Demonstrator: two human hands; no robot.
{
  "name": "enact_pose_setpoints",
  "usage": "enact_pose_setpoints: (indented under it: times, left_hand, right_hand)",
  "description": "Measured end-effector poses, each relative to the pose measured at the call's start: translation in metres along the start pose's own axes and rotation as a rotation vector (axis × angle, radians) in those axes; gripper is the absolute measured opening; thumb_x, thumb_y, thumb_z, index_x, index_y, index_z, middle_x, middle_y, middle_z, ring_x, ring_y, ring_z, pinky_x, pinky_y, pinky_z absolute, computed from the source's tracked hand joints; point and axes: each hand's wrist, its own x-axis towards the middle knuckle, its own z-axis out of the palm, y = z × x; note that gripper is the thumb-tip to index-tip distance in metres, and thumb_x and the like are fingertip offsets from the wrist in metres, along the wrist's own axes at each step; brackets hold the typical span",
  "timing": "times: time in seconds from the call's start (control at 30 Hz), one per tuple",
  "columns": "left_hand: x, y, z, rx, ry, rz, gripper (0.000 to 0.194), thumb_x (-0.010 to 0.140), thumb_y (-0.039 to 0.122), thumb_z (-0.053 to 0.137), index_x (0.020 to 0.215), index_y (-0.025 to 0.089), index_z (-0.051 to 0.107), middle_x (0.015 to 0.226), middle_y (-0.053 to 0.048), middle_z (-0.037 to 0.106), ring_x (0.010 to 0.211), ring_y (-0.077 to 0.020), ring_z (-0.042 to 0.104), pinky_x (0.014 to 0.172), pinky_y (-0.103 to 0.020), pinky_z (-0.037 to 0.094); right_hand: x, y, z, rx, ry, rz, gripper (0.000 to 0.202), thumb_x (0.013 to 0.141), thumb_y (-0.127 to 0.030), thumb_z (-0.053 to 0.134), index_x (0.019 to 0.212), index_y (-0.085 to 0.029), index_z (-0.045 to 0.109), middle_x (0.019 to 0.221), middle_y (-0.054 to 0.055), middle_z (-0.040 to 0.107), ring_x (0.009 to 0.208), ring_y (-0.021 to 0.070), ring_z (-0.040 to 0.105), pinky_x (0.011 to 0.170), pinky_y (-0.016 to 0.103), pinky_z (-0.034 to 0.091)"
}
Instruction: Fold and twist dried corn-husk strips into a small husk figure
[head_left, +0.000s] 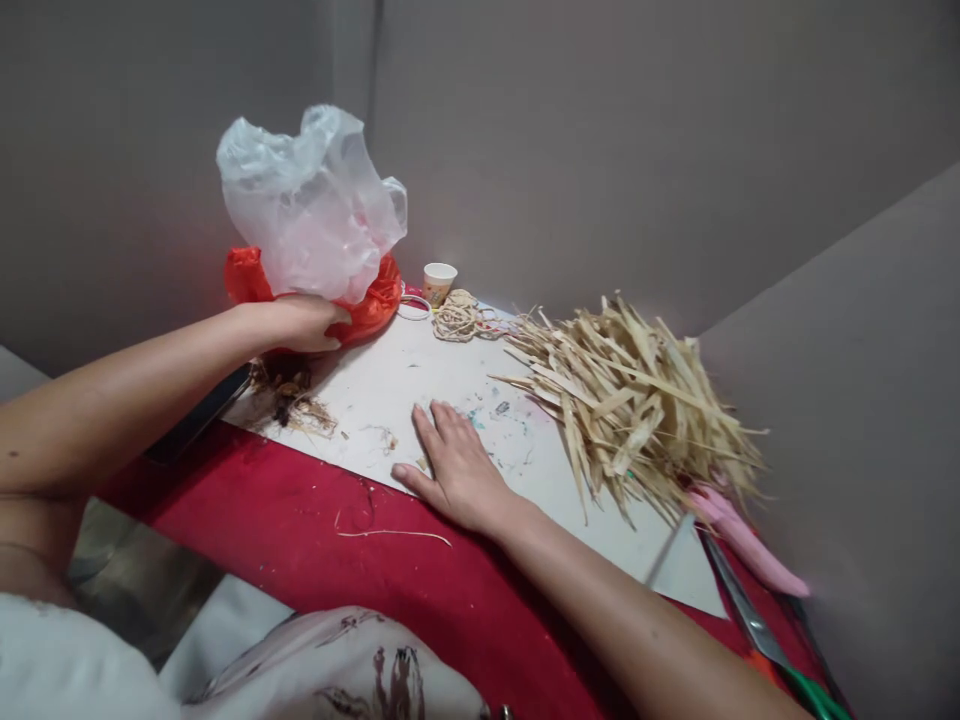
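At the left back of the table, my left hand (304, 322) lies against a red plastic bag (381, 300), fingers loosely stretched with a gap at the thumb. A white translucent plastic bag (307, 200) stands puffed up on top of the red one, above that hand. My right hand (457, 470) rests palm down with fingers spread on the white board (420, 375), near its front edge. Small plant scraps (388, 438) lie just beyond its thumb. A clump of brown fibres (296, 400) sits below my left wrist.
A large heap of dry straw-coloured strips (637, 400) covers the right side. Scissors (750, 610) and a pink cloth-like item (750, 540) lie beside it. A paper cup (439, 284) and coiled cord (457, 317) stand at the back. Red cloth (315, 510) covers the table. Grey walls enclose it.
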Motion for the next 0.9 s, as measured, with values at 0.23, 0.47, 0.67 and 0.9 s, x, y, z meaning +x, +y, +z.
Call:
enact_pose_setpoints:
  times: [0.23, 0.47, 0.67, 0.9]
  left_hand:
    - [0.004, -0.021, -0.002, 0.047, -0.035, -0.054, 0.046, 0.089, 0.041, 0.043, 0.125, 0.02, 0.062, 0.11, -0.008, 0.069, 0.096, -0.0209, 0.06, 0.086, -0.029, 0.038]
    - [0.003, -0.025, -0.001, -0.04, -0.042, -0.046, 0.046, 0.093, 0.039, 0.042, 0.127, 0.015, 0.062, 0.113, -0.007, 0.068, 0.098, -0.0181, 0.057, 0.088, -0.025, 0.036]
    - [0.006, -0.029, 0.01, 0.008, 0.004, 0.008, 0.047, 0.093, 0.037, 0.046, 0.128, 0.011, 0.061, 0.114, -0.011, 0.068, 0.089, -0.0165, 0.057, 0.073, -0.025, 0.034]
    - [0.015, -0.029, 0.02, 0.037, -0.013, -0.031, 0.048, 0.086, 0.036, 0.052, 0.124, 0.01, 0.064, 0.119, -0.006, 0.065, 0.11, -0.0252, 0.056, 0.084, -0.031, 0.033]
  right_hand:
    - [0.076, -0.053, 0.01, -0.001, 0.009, -0.143, 0.098, 0.084, -0.08, 0.026, 0.155, -0.013, 0.019, 0.16, 0.021, 0.016, 0.148, 0.0382, 0.012, 0.118, 0.052, 0.016]
    - [0.137, -0.094, 0.03, -0.017, 0.101, -0.25, 0.102, 0.08, -0.082, 0.035, 0.154, -0.014, 0.019, 0.157, 0.021, 0.024, 0.144, 0.0391, 0.019, 0.115, 0.05, 0.02]
    - [0.173, -0.107, 0.039, 0.034, 0.195, -0.343, 0.096, 0.079, -0.074, 0.051, 0.15, -0.013, 0.03, 0.143, 0.022, 0.041, 0.131, 0.0397, 0.035, 0.108, 0.052, 0.029]
    - [0.177, -0.105, 0.049, 0.172, 0.221, -0.445, 0.042, 0.092, -0.036, 0.045, 0.127, -0.015, 0.058, 0.114, 0.015, 0.061, 0.109, 0.0315, 0.053, 0.094, 0.045, 0.041]
